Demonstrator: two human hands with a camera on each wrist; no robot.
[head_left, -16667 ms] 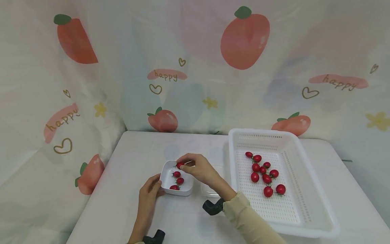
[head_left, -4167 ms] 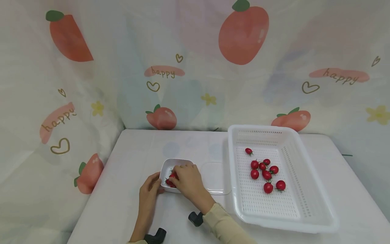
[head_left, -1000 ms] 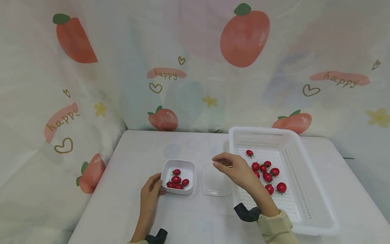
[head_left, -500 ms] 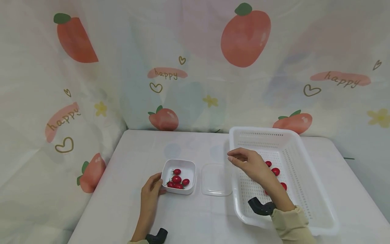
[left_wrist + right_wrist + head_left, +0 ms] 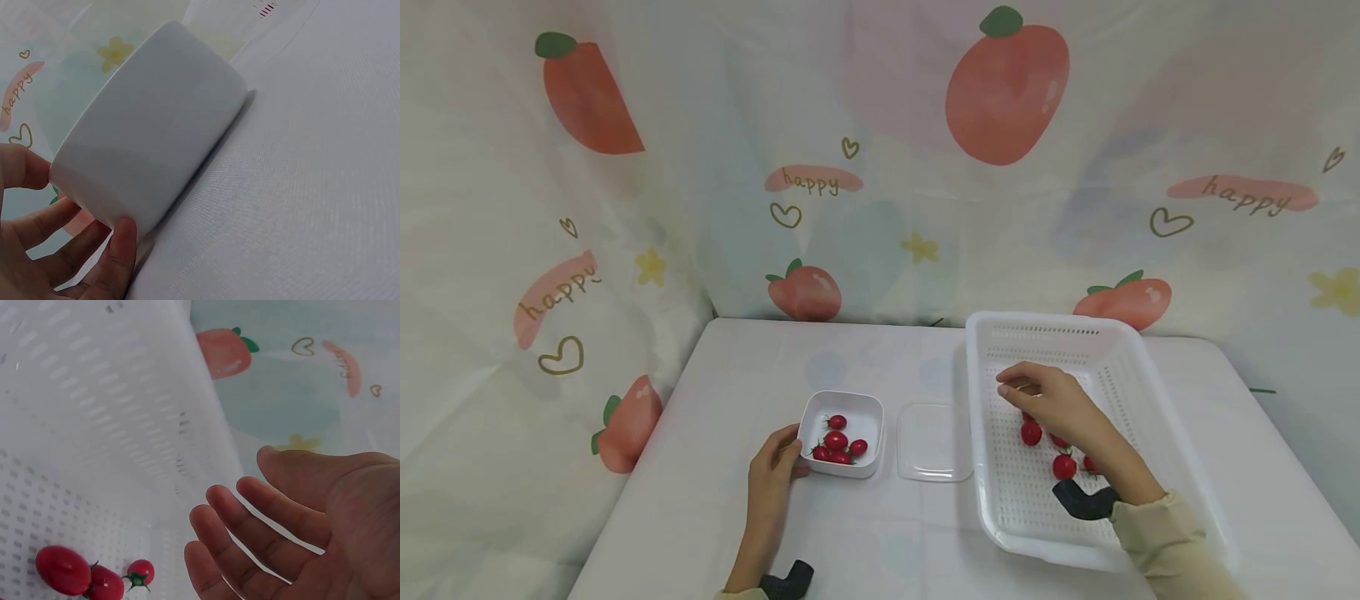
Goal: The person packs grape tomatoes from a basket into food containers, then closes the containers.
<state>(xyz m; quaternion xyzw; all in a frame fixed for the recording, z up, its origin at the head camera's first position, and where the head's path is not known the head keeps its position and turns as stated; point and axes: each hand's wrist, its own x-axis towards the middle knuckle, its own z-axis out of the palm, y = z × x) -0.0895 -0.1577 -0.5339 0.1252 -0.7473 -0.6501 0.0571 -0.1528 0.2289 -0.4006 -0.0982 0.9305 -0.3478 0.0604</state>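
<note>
Blk wrist mount (image 5: 788, 581) nearest. L hand (image 5: 772, 467) grips L side of wht box (image 5: 847, 471), thumb + fingers on wall; box upright on tbl (image 5: 865, 533). 5 red toms (image 5: 835, 440) inside, mostly bunched nr side. Clear sq. lid (image 5: 934, 443) flat, betw box & basket (image 5: 1022, 508). R hand (image 5: 1060, 407) over basket, fingers spread, relaxed, holding nothing; basket toms (image 5: 1064, 467) below, some hidden. Behind: fruit-print backdrop (image 5: 887, 83) w/ "happy" lettering.

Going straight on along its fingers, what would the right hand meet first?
Probably the left rim of the white perforated plastic basket; depth is unclear, so the right hand might clear it.
</note>
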